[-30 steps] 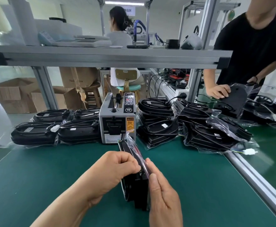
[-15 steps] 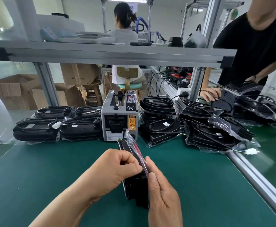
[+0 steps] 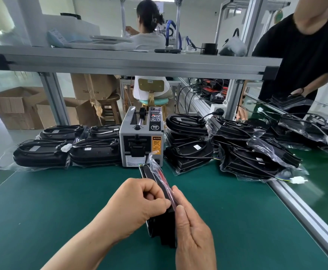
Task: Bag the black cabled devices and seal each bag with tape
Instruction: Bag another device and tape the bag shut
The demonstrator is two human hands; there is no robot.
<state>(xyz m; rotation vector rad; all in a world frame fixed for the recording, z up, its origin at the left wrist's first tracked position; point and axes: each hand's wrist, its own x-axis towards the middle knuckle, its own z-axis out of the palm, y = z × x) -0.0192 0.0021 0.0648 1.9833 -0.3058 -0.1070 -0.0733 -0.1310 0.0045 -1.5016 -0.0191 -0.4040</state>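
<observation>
The black cabled device (image 3: 160,228) stands on its edge on the green mat (image 3: 42,211), inside a clear bag (image 3: 155,162), between the two hands; the tape dispenser (image 3: 141,141) sits just beyond it, with unbagged devices (image 3: 42,152) to its left and a pile of bagged ones (image 3: 247,160) to its right.

The step in hand looks like folding the bag's mouth shut before taping; no strip of tape shows in either hand. The likely trouble: one hand must let go to fetch tape, and the springy plastic may unfold, so the seal lands crooked or leaves a gap; the device, balanced on a narrow edge, may tip over once a hand leaves it; thin wire ends peek out at the far top corner and could get caught in the fold or under the tape.

The left hand (image 3: 137,205) is curled, its fingertips (image 3: 151,195) pinching the loose plastic along the device's upper edge; the device's left face lies against those knuckles. The right hand (image 3: 193,232) has its fingers (image 3: 179,209) nearly straight, laid flat on the right side of the bag and pressing the flap towards the left hand; whether its thumb also nips the plastic I cannot tell. The device's lower part is hidden between the palms.
</observation>
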